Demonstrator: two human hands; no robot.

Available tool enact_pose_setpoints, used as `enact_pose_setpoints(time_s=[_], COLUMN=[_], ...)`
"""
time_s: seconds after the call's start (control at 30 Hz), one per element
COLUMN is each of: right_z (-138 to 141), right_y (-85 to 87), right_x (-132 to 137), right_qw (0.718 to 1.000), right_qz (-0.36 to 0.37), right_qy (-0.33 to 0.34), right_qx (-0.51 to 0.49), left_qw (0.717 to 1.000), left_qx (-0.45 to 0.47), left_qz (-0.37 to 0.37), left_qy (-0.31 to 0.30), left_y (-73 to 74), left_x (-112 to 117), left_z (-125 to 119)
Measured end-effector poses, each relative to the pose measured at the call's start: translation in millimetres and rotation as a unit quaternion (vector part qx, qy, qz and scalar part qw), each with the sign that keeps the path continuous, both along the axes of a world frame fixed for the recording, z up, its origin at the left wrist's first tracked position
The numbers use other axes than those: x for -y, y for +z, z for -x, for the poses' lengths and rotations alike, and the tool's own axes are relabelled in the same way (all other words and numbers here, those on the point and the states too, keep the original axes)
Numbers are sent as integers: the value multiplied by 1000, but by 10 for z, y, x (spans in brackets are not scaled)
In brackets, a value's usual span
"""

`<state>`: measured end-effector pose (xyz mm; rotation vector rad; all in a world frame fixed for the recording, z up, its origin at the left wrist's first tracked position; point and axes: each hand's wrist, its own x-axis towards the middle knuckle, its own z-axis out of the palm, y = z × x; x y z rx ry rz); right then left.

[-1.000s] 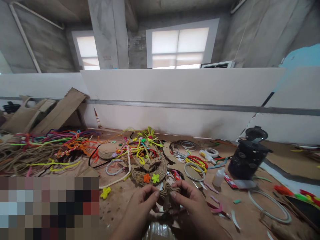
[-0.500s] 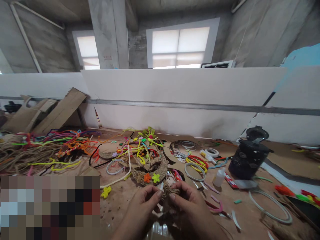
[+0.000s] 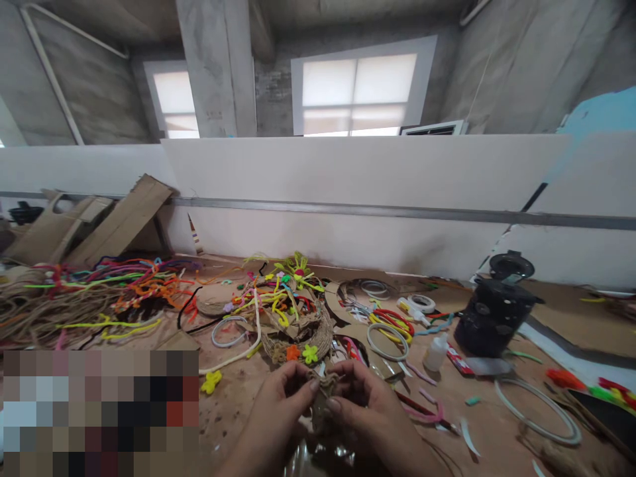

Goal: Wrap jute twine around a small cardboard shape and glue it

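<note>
Both hands meet at the near middle of the table, around a small bundle of brown jute twine (image 3: 325, 382). My left hand (image 3: 283, 397) pinches its left side between thumb and fingers. From the right, my right hand (image 3: 362, 404) grips it the same way, thumb in front. Part of the twine is hidden behind the fingers. Just beyond the hands lies a twine-wrapped ring (image 3: 318, 334). It carries an orange flower (image 3: 293, 353) and a yellow-green flower (image 3: 310, 354). Clear shiny plastic (image 3: 303, 460) shows below the hands.
Colourful pipe cleaners (image 3: 149, 285) and twine heap at the left. On the right are a glue bottle (image 3: 436, 352), a black pot (image 3: 491, 318) and a white hoop (image 3: 539, 411). Cardboard pieces (image 3: 119, 222) lean against the white partition (image 3: 348, 172). A yellow flower (image 3: 211, 381) lies left of my hands.
Both hands have shifted slightly left with the twine bundle. The bundle is turned differently between the fingers. Things on the table stay where they were.
</note>
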<state>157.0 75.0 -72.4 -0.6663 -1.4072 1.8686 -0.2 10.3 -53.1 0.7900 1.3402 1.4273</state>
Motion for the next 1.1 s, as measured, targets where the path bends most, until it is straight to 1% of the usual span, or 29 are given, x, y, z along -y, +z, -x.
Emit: enact_pose_setpoints(time_s=[0.07,0.13,0.2,0.3,0.37,0.43,0.5,0.53,0.6,0.67,0.77,0.87,0.97,1.03,1.1], right_z=[-9,-24,-47,-98,-132,-157,-171,-175,-179,-181,-177,-160,-140,-132,-131], right_y=[-9,20,85,192,222,206,163,141,115,124,179,221,213,195,181], right_x=[-18,-17,3,35,40,32,20,16,14,21,36,41,38,37,40], right_qw=[998,987,960,905,864,827,801,794,792,802,825,858,888,897,898], right_qz=[-46,-113,-180,-281,-362,-444,-498,-511,-514,-502,-468,-408,-348,-328,-323], right_qy=[-12,-31,-40,-42,-53,-74,-98,-109,-127,-134,-130,-107,-83,-83,-86], right_qx=[33,112,209,317,346,337,317,310,303,295,288,292,288,284,287], left_qw=[1000,999,998,994,992,991,990,990,990,989,990,993,995,996,995], left_qx=[14,1,-39,-96,-119,-132,-137,-139,-143,-143,-138,-119,-97,-87,-90], left_qz=[-6,-17,-23,-30,-31,-29,-25,-23,-20,-18,-18,-12,-12,-8,-1], left_qy=[19,35,41,39,30,20,8,3,-8,-15,-17,-22,-25,-35,-53], left_y=[-22,-16,11,55,76,92,110,119,137,145,133,113,114,127,143], left_x=[-15,-26,-32,-27,-16,-3,8,13,19,20,15,7,2,5,16], left_z=[9,20,38,63,68,59,40,30,14,7,9,12,0,-15,-27])
